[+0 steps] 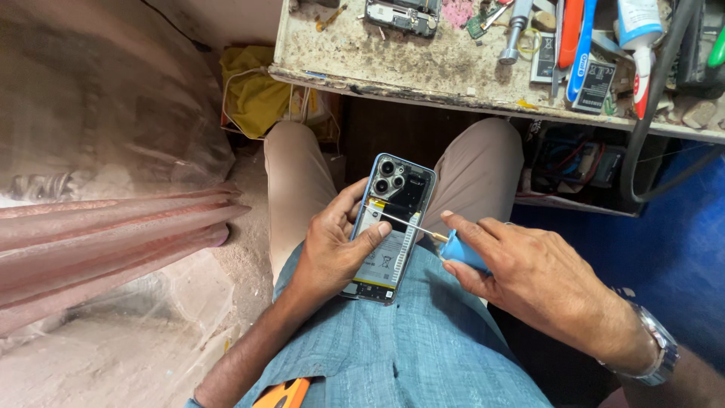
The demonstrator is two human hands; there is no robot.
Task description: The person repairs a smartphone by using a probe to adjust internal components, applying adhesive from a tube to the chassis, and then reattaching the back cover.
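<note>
Left hand (328, 245) clenched round an opened smartphone (391, 227), back cover off, thumb laid across the battery area, fingers wrapped behind the left edge. Phone sits over the person's lap, between the knees, camera end pointing away toward the bench, tilted slightly right. Inside shows three camera lenses on a dark upper board, a pale battery with printed markings below, blue frame round the edge. Right hand (540, 283) grasping a screwdriver (430, 234) by its blue handle, pinched between thumb and fingers; thin metal shaft runs left across the phone, tip landing near the top of the battery, just below the camera block. Metal wristwatch (657, 344) on the right wrist. Person seated, beige trousers, blue-grey shirt, orange object (283, 393) poking up at the shirt's lower edge. Ahead, a worn, dirty workbench (393, 64) with another opened phone (404, 15), a loose battery (596, 83), an orange-handled tool (570, 34), a blue-handled tool (583, 49) and a white bottle (640, 30) with a red nozzle. Yellow cloth (253, 91) under the bench to the left; pinkish fabric (106, 234) far left.
</note>
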